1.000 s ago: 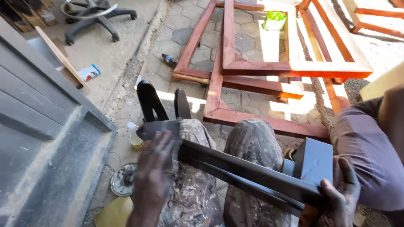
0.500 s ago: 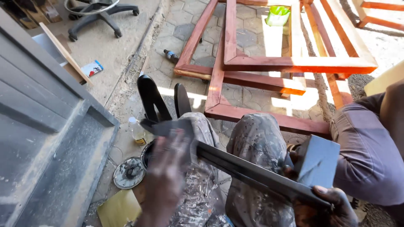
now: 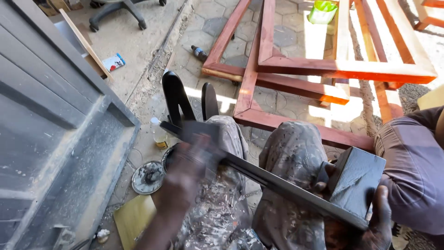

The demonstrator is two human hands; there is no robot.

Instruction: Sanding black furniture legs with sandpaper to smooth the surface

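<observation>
Both hands on the work. Left hand [image 3: 187,173] is blurred, pressed flat on top of the dark painted wooden piece [image 3: 277,185], near its far end, seemingly with a dark sheet, maybe sandpaper [image 3: 199,132], under the palm; too smeared to tell how far the fingers are curled. Right hand [image 3: 370,227] is closed around the near end, fingers wrapped under and beside the blocky end section [image 3: 356,180], gripping it to keep it steady.

Piece lies across the person's lap, on paint-spattered trousers [image 3: 286,157], running from lower right up toward centre left. Its far end forks into two dark curved legs [image 3: 178,99] pointing away over the paved floor [image 3: 208,37].

Step in hand, as I judge it: rubbing or sanding the long top face of the rail, left hand doing the stroke, right hand bracing. Blur on the left hand fits a fast stroke. Next move likely calls for firm hold at the block end and even pressure along the rail, staying on the flat face and off the edges.

Around: grey panelled door [image 3: 55,134] lying at left, dusty. Round tin lid [image 3: 148,177] and small clear bottle [image 3: 159,134] on the floor just beside the left knee; yellow-brown sheet [image 3: 134,217] below the lid. Red-brown wooden frames [image 3: 296,69] stacked ahead, green bag [image 3: 322,11] beyond them, dark bottle [image 3: 200,52] lying near the frames. Office chair base [image 3: 122,7] top left.
</observation>
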